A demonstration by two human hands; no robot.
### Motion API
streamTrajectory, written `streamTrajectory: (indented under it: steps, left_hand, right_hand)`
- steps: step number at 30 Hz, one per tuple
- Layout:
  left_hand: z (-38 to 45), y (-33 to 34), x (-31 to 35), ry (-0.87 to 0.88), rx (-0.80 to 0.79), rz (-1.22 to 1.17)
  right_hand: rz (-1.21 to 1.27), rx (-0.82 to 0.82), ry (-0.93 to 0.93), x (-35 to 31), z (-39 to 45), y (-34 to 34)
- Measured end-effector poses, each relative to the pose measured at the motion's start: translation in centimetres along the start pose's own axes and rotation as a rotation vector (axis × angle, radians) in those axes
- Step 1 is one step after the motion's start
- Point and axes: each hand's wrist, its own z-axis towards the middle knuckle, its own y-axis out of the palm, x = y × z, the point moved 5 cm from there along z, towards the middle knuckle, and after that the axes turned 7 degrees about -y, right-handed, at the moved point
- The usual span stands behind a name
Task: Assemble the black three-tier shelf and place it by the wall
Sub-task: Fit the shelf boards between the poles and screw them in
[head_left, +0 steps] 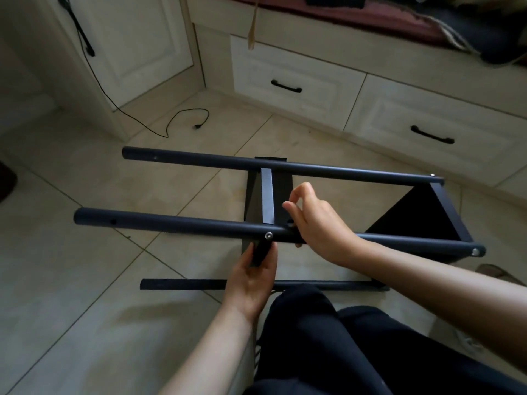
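The black shelf (285,232) lies on its side on the floor (85,280). The left hand (252,283) grips its middle board from below. The right hand (316,223) rests on the near pole, fingers curled.

A beige tiled floor (85,280) fills the lower left of the frame. A black power cord (182,115) lies on the floor at upper centre, its plug end beside a white cabinet door (137,38). Two white drawers, one at upper centre (293,89) and one at right (427,132), carry black handles.
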Motion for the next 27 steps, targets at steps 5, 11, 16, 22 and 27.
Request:
streamTrajectory:
  steps: [5,11,16,22,27]
  left_hand:
    - [-1.1,-0.6,0.3,-0.114,0.114,0.238]
    - [-2.4,-0.6,4.2,0.241,0.501,1.250]
    - [-3.0,0.9,5.6,0.691,0.562,2.010]
    - [-1.9,1.7,3.9,0.839,0.437,2.031]
    - [-2.9,1.1,2.4,0.923,0.409,2.040]
  right_hand:
    - [0.020,-0.031,0.010,0.1,0.1,0.5]
    - [0.041,-0.053,0.018,0.2,0.4,1.2]
    - [0.022,-0.059,0.028,0.4,0.4,1.2]
    - [0.016,-0.070,-0.005,0.3,0.0,1.0]
    - [0.010,-0.101,-0.013,0.5,-0.5,0.8]
